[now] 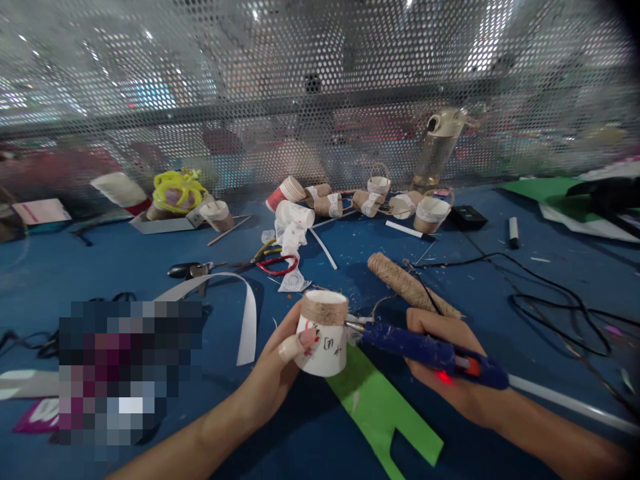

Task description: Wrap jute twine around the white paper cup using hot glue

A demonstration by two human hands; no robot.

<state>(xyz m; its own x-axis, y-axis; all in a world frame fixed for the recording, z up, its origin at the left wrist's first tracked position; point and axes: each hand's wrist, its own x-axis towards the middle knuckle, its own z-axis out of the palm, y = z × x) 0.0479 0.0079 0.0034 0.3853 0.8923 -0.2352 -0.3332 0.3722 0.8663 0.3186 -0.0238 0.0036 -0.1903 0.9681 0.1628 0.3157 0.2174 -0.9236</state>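
My left hand is wrapped round a white paper cup, thumb across its front. A band of brown twine circles the upper part of the cup, just below the rim. My right hand grips a blue glue gun, its metal nozzle against or very close to the twine band on the cup's right side. A clear glue stick sticks out of the gun's rear, and a red light glows on its underside. From the cup, a strand of twine leads towards the twine roll behind the gun.
Red-handled scissors and lace trim lie beyond the cup. Twine-wrapped cups stand and lie near the perforated metal screen, beside a bottle. Black cable coils at right; green felt lies below the cup.
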